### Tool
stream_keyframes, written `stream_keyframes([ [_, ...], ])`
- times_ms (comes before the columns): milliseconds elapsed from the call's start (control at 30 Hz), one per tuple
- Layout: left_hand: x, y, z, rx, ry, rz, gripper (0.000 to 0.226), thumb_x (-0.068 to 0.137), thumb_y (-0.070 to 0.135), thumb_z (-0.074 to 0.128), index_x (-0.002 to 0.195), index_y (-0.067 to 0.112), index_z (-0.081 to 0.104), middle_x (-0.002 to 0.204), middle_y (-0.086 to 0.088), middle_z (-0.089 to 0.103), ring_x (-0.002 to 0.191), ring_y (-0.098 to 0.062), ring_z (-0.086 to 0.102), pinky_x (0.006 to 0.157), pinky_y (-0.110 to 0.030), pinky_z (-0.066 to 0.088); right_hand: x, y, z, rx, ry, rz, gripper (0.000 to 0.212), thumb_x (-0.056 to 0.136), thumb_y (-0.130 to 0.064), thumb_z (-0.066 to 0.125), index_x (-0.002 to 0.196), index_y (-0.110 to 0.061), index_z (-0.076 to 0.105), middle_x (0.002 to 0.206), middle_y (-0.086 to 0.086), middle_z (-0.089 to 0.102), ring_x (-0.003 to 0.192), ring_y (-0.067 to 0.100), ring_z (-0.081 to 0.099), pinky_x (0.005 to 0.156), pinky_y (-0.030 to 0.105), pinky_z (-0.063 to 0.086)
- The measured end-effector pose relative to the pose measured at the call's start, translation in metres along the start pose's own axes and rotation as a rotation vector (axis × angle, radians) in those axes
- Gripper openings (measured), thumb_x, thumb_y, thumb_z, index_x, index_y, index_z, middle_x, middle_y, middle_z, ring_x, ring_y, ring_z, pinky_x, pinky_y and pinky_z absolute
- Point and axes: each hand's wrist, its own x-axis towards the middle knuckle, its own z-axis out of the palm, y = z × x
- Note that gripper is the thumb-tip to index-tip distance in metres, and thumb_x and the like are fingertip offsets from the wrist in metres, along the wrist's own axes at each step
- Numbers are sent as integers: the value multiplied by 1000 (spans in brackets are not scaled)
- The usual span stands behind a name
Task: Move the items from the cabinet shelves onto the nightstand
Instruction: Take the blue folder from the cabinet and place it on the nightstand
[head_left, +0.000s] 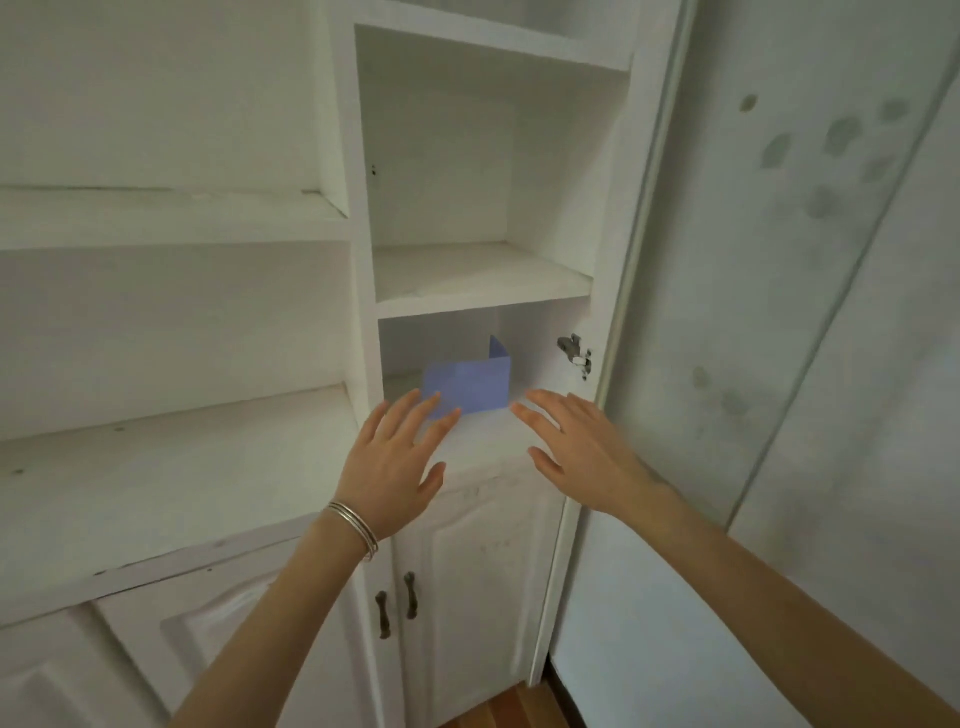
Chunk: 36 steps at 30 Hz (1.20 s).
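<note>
The task looks close to its end on the cabinet (363, 312) side. The only item visible on any shelf is a blue folded card or thin box (467, 387). It stands upright on the lower shelf (488, 441) of the narrow right-hand column, set back from the front edge and nearer the shelf's middle than either side wall. The shelf above it (478, 275) and the wide shelves to the left (156, 467) show no items in the parts that are in view.

Both hands reach toward the blue item and neither holds anything. The left hand (395, 467), with bangles (353, 525) at the wrist, has its fingers spread and straight. Its fingertips overlap the item's lower left corner in this view, but whether they touch it cannot be told. The right hand (582, 447) is likewise flat and relaxed, its fingertips just beside the item's lower right corner.

What is left, by this reading, is to grasp the blue item and carry it over.

The nightstand is out of view, so what already sits on it is unknown. The back of the blue item is hidden, its exact nature is unclear, and the top shelf and left shelves are cut off by the frame.
</note>
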Motion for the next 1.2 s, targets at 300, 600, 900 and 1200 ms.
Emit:
stream_keyframes([
  [300,32,-36,42,72,-25,-92,56,80,35,41,133,20,43,132,-13,54,124,-34,48,99,-50,41,94,61,106,119,-141,-57,55,80,-18,70,131,-8,53,127,15,58,106,34,60,86,44,50],
  [600,51,-49,71,104,-75,-202,63,75,28,65,133,18,44,135,-13,51,126,-34,44,102,-47,39,170,105,196,207,-307,-89,54,87,-19,57,138,-10,41,137,11,46,118,32,49,99,39,37],
  [900,52,-38,95,120,-104,-241,54,80,29,48,133,17,47,136,-11,50,128,-31,43,103,-42,37,196,110,243,252,-335,-53,40,88,-10,59,127,-8,54,121,18,55,111,37,51,83,44,44],
  [1200,42,-33,105,132,-104,-309,59,74,21,70,130,16,52,135,-11,52,127,-31,45,101,-42,40,191,112,236,462,-356,-225,14,91,-16,57,98,-12,69,102,6,60,98,25,57,69,38,48],
])
